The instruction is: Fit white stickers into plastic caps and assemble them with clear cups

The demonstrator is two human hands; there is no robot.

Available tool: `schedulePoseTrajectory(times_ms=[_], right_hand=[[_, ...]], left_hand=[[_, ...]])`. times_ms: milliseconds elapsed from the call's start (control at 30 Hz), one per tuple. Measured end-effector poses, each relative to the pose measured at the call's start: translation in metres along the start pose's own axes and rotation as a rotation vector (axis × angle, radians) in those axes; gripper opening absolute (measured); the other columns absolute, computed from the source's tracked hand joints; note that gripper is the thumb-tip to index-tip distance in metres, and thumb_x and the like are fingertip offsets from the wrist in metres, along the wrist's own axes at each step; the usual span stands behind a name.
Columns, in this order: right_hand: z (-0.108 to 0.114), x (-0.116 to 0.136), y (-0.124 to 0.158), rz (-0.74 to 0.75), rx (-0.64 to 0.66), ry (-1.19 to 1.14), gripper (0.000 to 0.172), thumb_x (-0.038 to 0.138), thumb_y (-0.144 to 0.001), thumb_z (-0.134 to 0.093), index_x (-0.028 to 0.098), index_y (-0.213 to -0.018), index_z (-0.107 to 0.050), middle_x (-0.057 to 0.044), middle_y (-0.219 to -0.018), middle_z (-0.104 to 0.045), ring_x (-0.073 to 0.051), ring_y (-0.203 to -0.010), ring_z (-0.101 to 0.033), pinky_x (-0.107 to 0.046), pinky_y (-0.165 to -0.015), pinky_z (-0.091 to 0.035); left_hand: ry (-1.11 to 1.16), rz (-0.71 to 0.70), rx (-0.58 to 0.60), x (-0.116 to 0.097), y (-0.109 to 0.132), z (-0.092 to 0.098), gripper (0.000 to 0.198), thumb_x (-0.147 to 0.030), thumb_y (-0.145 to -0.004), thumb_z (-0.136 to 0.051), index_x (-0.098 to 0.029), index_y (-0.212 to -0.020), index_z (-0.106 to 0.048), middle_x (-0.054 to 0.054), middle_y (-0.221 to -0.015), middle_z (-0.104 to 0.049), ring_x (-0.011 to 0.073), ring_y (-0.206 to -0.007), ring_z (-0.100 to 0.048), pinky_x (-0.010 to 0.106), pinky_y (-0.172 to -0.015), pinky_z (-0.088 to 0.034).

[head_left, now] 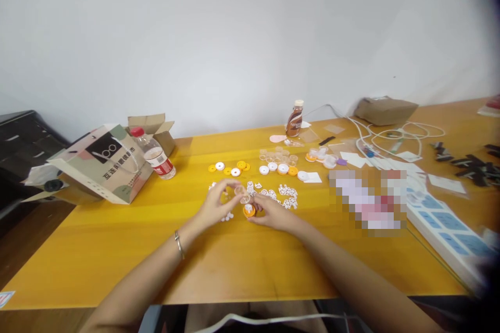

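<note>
Four yellow discs [212,168] and two white discs [220,166]; four white caps [272,167] and one orange cap [292,171] in a row; one orange lid [249,214] nearer the front; two bottles, one red-topped bottle [158,159] and one brown bottle [295,120]; one cardboard box [165,138]; one printed bag [117,166]; one bracelet [179,244]; several clear cups [277,157] and many white cutouts [289,191], too crowded to count exactly.

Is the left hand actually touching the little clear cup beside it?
Touching. The head view shows the left hand holding the clear cup between its fingers and thumb.
</note>
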State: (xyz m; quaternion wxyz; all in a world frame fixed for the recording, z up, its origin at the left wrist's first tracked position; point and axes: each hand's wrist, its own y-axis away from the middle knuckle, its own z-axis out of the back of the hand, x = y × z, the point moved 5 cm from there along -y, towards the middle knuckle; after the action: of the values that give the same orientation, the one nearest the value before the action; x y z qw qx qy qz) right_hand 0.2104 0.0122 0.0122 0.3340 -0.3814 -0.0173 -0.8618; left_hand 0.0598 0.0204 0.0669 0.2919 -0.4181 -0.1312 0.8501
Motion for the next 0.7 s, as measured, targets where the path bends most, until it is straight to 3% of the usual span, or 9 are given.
schedulePoseTrajectory(times_ms=[133, 367, 700], right_hand=[[0.001, 0.003, -0.001, 0.009, 0.017, 0.001, 0.016, 0.025, -0.072, -0.060, 0.018, -0.085, -0.056, -0.001, -0.076, -0.052, -0.014, -0.071, -0.048, -0.024, -0.065, -0.038], [0.003, 0.005, -0.001, 0.012, 0.012, -0.039, 0.017, 0.025, -0.072, -0.059, 0.018, -0.089, -0.058, -0.002, -0.078, -0.055, -0.015, -0.072, -0.048, -0.025, -0.066, -0.039], [0.001, 0.004, 0.000, 0.028, -0.004, -0.058, 0.023, 0.028, -0.074, -0.060, 0.019, -0.095, -0.060, -0.002, -0.080, -0.055, -0.015, -0.075, -0.049, -0.027, -0.069, -0.040]], left_hand=[[0.017, 0.006, -0.030, 0.006, 0.025, -0.006, 0.023, -0.029, -0.078, -0.055, -0.019, -0.099, -0.055, 0.005, -0.096, -0.062, 0.0161, -0.089, -0.056, 0.029, -0.080, -0.042], [-0.013, -0.044, 0.062, 0.006, 0.027, -0.025, 0.023, -0.031, -0.080, -0.054, -0.022, -0.101, -0.056, 0.005, -0.097, -0.063, 0.0171, -0.091, -0.056, 0.032, -0.085, -0.039], [-0.071, -0.077, 0.097, 0.002, 0.034, -0.030, 0.025, -0.027, -0.081, -0.054, -0.025, -0.106, -0.057, 0.004, -0.101, -0.064, 0.0172, -0.094, -0.056, 0.036, -0.091, -0.034]])
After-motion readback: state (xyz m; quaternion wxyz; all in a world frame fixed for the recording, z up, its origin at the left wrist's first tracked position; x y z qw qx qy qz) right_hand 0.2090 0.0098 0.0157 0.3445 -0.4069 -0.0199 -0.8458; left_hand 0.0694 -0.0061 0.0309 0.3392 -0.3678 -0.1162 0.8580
